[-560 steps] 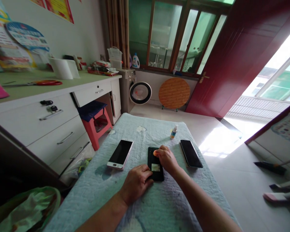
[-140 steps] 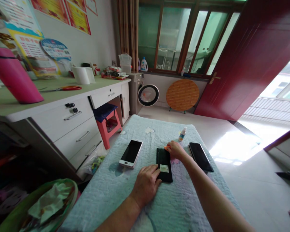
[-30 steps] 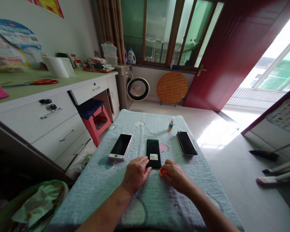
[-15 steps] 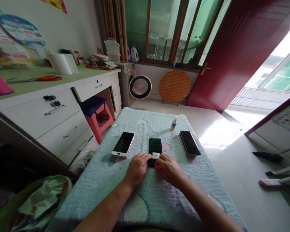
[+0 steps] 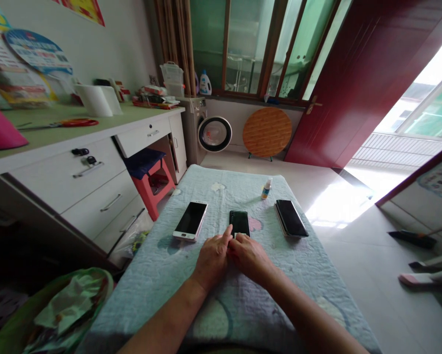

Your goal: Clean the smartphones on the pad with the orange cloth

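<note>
A dark phone (image 5: 240, 222) lies face down on the quilted cloth, with a small pale label showing low on its back. My left hand (image 5: 213, 258) rests at its lower left, index finger stretched along the edge and the other fingers partly hidden. My right hand (image 5: 250, 255) is closed over the phone's lower end, fingers curled; whatever it grips is hidden. Both hands touch near the fingertips. To the left lies a white-framed phone (image 5: 191, 219), apparently stacked on another. On the right, a black phone (image 5: 291, 218) lies on top of a lighter one.
A small spray bottle (image 5: 267, 189) stands toward the far right of the cloth-covered table (image 5: 243, 182). A red stool (image 5: 150, 189) and a white desk (image 5: 95, 179) are at the left. A bin (image 5: 103, 285) with crumpled paper sits at lower left.
My right hand has shifted down and left, closer to my left hand, covering more of the label. The orange thing under it no longer shows clearly. My left index finger now stretches further forward.
</note>
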Demonstrator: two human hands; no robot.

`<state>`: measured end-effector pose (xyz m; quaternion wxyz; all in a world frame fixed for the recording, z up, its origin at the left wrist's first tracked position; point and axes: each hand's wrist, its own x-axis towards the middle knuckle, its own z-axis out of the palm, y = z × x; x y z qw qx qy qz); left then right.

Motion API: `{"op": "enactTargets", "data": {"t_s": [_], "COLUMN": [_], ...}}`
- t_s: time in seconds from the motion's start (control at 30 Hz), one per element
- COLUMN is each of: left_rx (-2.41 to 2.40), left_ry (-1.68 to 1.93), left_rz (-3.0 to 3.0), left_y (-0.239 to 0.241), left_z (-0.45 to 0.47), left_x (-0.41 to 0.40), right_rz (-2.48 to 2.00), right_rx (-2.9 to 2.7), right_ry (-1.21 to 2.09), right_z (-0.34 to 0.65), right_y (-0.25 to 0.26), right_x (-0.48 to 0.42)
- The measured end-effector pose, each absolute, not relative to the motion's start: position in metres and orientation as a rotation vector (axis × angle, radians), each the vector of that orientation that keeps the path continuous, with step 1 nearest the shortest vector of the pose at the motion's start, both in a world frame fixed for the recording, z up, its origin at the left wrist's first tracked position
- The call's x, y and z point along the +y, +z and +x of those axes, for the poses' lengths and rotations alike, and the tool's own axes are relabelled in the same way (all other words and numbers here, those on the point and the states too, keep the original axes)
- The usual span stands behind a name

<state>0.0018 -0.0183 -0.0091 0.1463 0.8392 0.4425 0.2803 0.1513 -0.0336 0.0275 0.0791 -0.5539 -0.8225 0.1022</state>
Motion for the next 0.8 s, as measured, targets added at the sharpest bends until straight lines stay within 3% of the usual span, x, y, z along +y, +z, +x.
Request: {"op": "enactTargets", "data": {"t_s": [0.33,0.8], "left_rx": [1.201,1.130], "left_ry": [0.796,0.797], "left_rz": [2.509,2.451], "left_y": [-0.002,-0.005], "left_z": [0.001,0.000], "left_x": [-0.022,-0.017], "right_rz": [-1.697,-1.421], "right_rx": [-2.256,-2.241], "right_ry": [0.507,0.353], "right_z": [0.198,0.188], "right_y": [0.036,0.010], "right_x": [-0.035,-0.031]}}
